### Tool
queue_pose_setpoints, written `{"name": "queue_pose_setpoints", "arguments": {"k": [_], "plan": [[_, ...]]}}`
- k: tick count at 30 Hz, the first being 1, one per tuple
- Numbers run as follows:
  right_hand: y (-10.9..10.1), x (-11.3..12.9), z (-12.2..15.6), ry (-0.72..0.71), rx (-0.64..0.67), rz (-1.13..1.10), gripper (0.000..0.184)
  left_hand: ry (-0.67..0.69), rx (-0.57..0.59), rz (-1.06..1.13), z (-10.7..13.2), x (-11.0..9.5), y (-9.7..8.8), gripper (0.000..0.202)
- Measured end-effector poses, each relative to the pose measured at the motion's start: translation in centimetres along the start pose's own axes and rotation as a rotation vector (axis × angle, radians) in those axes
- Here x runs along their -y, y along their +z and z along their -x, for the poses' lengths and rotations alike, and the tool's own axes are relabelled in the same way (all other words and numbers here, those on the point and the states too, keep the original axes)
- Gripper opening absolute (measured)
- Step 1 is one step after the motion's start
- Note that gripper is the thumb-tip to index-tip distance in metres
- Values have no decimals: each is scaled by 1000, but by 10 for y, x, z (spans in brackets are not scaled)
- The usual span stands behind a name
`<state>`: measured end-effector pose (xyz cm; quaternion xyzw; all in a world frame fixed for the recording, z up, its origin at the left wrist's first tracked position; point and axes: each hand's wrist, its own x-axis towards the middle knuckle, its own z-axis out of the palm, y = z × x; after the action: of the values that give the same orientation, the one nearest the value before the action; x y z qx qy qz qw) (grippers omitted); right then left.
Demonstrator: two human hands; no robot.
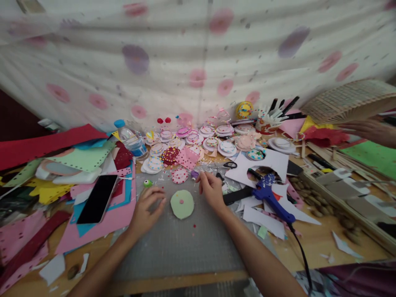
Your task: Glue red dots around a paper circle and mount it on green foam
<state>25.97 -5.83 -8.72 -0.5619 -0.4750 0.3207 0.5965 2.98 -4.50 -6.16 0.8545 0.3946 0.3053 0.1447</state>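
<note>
A pale green paper disc (pixel 182 209) with a scalloped edge and a small pink dot at its middle lies flat on the grey cutting mat (pixel 185 247). On its left is my left hand (pixel 149 206), fingers loosely bent and apart, holding nothing. Just beyond those fingers sits a small green piece with an eye (pixel 148 182). My right hand (pixel 211 190) is above and right of the disc, fingers bent and slightly apart. Its fingertips are right beside a small purple piece (pixel 194 175); whether they touch it is unclear. A pink dotted disc (pixel 180 175) lies behind.
Several decorated paper discs (pixel 227 147) crowd the back. To the right lies a blue glue gun (pixel 274 200) with a trailing cord. A phone (pixel 97 199) rests on coloured sheets at left, near a water bottle (pixel 131 139). Another person's hand (pixel 373 130) shows at far right.
</note>
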Motion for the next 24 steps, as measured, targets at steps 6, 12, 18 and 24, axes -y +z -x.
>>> {"name": "queue_pose_setpoints", "arguments": {"k": [6,12,18,24], "plan": [[0,-1,0,-6,17,17,43,59,144,4,-22,13,13,23],[0,-3,-1,-1,19,30,44,232,328,-136,-19,18,13,33],[1,-4,1,9,29,36,45,-63,258,176,-20,21,27,19],[0,-4,1,13,29,41,44,-267,159,233,-23,17,38,16]]}}
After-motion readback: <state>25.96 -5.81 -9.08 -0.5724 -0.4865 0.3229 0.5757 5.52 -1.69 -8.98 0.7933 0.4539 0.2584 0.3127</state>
